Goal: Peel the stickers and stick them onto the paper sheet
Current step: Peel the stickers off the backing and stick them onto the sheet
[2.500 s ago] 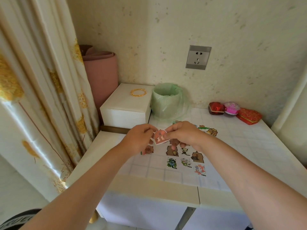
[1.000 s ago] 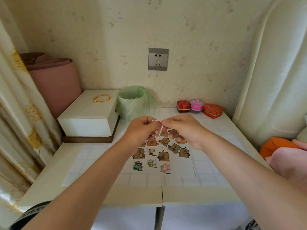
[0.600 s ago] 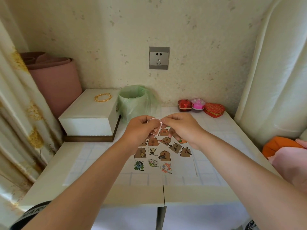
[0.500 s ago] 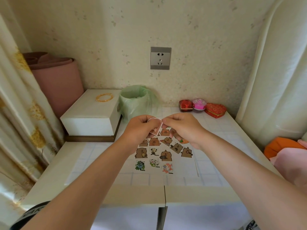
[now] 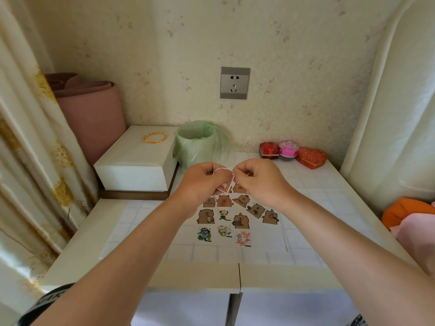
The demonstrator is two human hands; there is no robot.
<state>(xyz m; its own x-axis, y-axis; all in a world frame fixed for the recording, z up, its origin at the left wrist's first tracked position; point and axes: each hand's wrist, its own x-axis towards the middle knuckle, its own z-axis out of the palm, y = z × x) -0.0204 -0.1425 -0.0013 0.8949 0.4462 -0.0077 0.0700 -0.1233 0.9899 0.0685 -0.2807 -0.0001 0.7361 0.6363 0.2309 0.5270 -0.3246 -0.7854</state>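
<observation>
Pinching sticker (image 5: 225,186), between left fingers (image 5: 211,177), right fingers (image 5: 243,175)

A home bedroom corner: floral curtain (image 5: 28,147), wall socket (image 5: 234,83), jewellery box (image 5: 138,161).

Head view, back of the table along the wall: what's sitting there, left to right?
Pink rolled mat → white box → green-bagged bin → small red box → pink container → red heart-shaped box.
</observation>
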